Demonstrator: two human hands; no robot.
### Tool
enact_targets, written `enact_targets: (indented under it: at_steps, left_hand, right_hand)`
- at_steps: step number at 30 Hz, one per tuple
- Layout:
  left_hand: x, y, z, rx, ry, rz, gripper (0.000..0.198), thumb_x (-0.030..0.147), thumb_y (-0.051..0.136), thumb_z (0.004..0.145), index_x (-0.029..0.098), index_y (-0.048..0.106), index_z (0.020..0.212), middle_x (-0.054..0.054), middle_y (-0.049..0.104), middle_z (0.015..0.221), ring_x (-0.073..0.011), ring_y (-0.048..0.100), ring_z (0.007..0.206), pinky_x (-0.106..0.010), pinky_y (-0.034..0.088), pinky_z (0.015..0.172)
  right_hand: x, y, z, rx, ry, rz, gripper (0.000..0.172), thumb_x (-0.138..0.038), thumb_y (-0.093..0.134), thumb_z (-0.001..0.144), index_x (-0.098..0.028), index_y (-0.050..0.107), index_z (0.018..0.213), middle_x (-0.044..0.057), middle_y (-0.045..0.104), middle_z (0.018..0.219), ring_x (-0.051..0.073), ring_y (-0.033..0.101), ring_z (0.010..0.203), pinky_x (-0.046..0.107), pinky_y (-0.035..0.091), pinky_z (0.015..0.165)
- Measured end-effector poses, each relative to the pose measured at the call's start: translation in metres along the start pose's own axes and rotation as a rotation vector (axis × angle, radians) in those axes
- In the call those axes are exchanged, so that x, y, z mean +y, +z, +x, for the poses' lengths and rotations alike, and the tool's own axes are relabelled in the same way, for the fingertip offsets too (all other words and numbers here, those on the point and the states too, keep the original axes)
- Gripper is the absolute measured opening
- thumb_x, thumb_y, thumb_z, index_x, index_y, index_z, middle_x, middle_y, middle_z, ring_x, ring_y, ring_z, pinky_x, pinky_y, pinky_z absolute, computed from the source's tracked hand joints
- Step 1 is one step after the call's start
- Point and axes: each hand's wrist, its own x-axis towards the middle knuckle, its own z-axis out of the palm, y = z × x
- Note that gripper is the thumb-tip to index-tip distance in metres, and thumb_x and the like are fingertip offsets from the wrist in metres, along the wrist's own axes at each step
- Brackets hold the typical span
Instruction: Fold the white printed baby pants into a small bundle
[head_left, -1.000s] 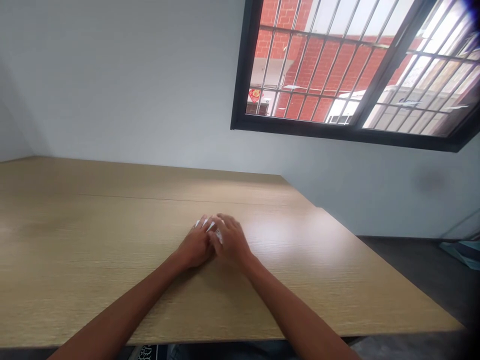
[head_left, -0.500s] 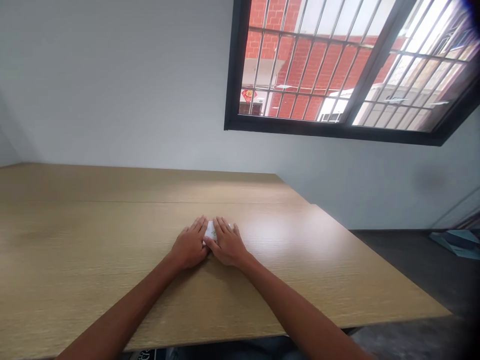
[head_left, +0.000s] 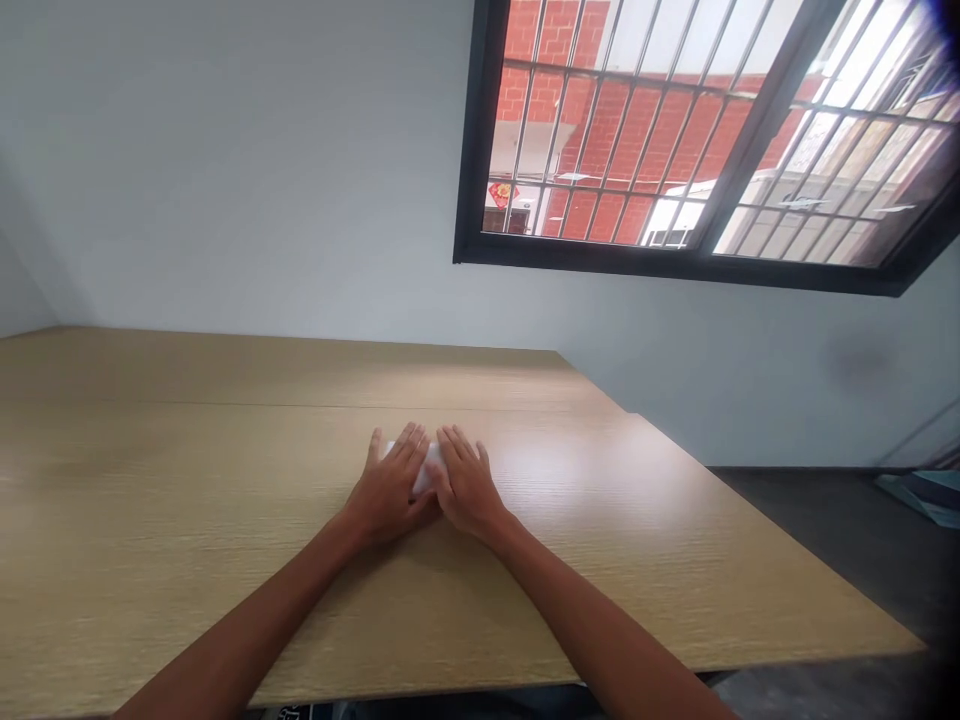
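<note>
A small white flat packet or folded piece [head_left: 424, 482] lies on the wooden table between my hands, mostly covered by them; its exact kind cannot be made out. My left hand [head_left: 386, 492] rests over its left part, fingers stretched forward and the little finger spread away. The left thumb lies along the near side of the white thing. On the right side, my right hand [head_left: 470, 488] lies with its fingers extended and its thumb touching the white surface. Both palms face down, and the two hands nearly meet at the thumbs.
The wide light-wood tabletop [head_left: 225, 470] reaches back to a pale wall [head_left: 262, 170], with a seam across it. A dark-framed barred window [head_left: 600, 258] is at the upper right. Past the table's right edge, a bluish object [head_left: 926, 497] lies on the dark floor.
My left little finger has spread outward, and the left hand's fingers reach further over the white thing. The small green print seen on it earlier no longer shows. The view has shifted slightly.
</note>
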Motion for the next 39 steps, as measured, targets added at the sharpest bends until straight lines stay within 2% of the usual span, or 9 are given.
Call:
enact_targets:
  at_steps: [5,10,15,21,24,27,32,35,39]
  left_hand:
    - [0.009,0.011,0.000,-0.072,-0.059,-0.052,0.065,0.028,0.035,0.096,0.011,0.027,0.158,-0.015,0.027,0.161,-0.0300,0.019,0.152,-0.064,0.005,0.122]
    - [-0.001,0.020,-0.002,-0.151,-0.172,-0.080,0.076,0.044,0.043,0.094,0.007,0.025,0.158,-0.015,0.019,0.164,-0.0330,0.013,0.153,-0.058,0.019,0.121]
    - [-0.023,0.019,-0.007,-0.186,-0.291,-0.154,0.102,0.074,0.047,0.088,0.006,0.020,0.159,-0.021,0.019,0.162,-0.0372,0.019,0.151,-0.055,0.022,0.120]
    - [-0.043,0.021,-0.010,-0.241,-0.336,-0.220,0.089,0.072,0.023,0.097,0.007,0.022,0.158,-0.019,0.022,0.162,-0.0334,0.019,0.152,-0.054,0.020,0.121]
    - [-0.048,0.022,-0.008,-0.177,-0.377,-0.213,0.079,0.063,0.017,0.100,0.006,0.029,0.154,-0.020,0.028,0.160,-0.0326,0.023,0.150,-0.053,0.021,0.120]
    - [-0.058,0.018,-0.007,-0.102,-0.391,-0.216,0.066,0.057,0.021,0.100,0.010,0.048,0.136,-0.021,0.048,0.146,-0.0334,0.042,0.138,-0.050,0.033,0.111]
    - [-0.087,0.007,-0.006,0.128,-0.428,-0.264,0.041,0.046,0.028,0.095,0.017,0.058,0.093,-0.013,0.065,0.101,-0.0258,0.059,0.097,-0.036,0.042,0.085]
    - [-0.101,-0.002,-0.007,0.231,-0.534,-0.303,0.038,0.046,0.032,0.093,0.021,0.042,0.066,-0.001,0.047,0.062,-0.0177,0.045,0.062,-0.031,0.032,0.064]
    - [-0.104,-0.009,-0.010,0.332,-0.634,-0.355,0.039,0.045,0.040,0.085,0.020,0.025,0.059,0.002,0.028,0.056,-0.0136,0.033,0.055,-0.029,0.024,0.059]
  right_hand:
    - [0.001,0.006,0.000,-0.140,-0.068,0.025,0.067,-0.049,0.019,0.106,-0.011,0.022,0.161,0.010,0.017,0.165,0.022,0.008,0.155,0.051,0.010,0.123]
    - [0.007,0.005,0.001,-0.193,-0.006,-0.074,0.065,-0.046,0.023,0.106,-0.012,0.018,0.162,0.008,0.012,0.166,0.024,0.007,0.155,0.057,0.009,0.122]
    - [0.016,-0.002,0.002,-0.236,0.072,-0.081,0.072,-0.053,0.023,0.105,-0.009,0.015,0.162,0.010,0.011,0.166,0.027,0.008,0.154,0.058,0.008,0.121]
    - [0.033,-0.007,0.007,-0.197,0.158,-0.051,0.067,-0.052,0.025,0.105,-0.010,0.030,0.157,0.016,0.025,0.162,0.030,0.016,0.152,0.058,0.008,0.120]
    - [0.039,-0.008,0.010,-0.093,0.173,-0.029,0.052,-0.045,0.028,0.106,-0.014,0.048,0.142,0.017,0.040,0.154,0.030,0.030,0.146,0.055,0.018,0.116]
    - [0.043,-0.010,0.013,0.020,0.175,0.017,0.042,-0.040,0.027,0.106,-0.017,0.062,0.109,0.014,0.061,0.126,0.027,0.051,0.123,0.045,0.036,0.103]
    - [0.062,-0.012,0.021,0.224,0.203,0.108,0.038,-0.036,0.029,0.101,-0.019,0.047,0.072,0.007,0.062,0.083,0.020,0.054,0.081,0.030,0.037,0.072]
    - [0.075,-0.013,0.025,0.297,0.226,0.223,0.036,-0.036,0.035,0.096,-0.021,0.037,0.064,0.004,0.054,0.067,0.018,0.047,0.066,0.029,0.032,0.064]
    - [0.077,-0.014,0.026,0.310,0.268,0.308,0.044,-0.041,0.044,0.093,-0.021,0.030,0.057,-0.001,0.040,0.056,0.014,0.037,0.057,0.028,0.028,0.059]
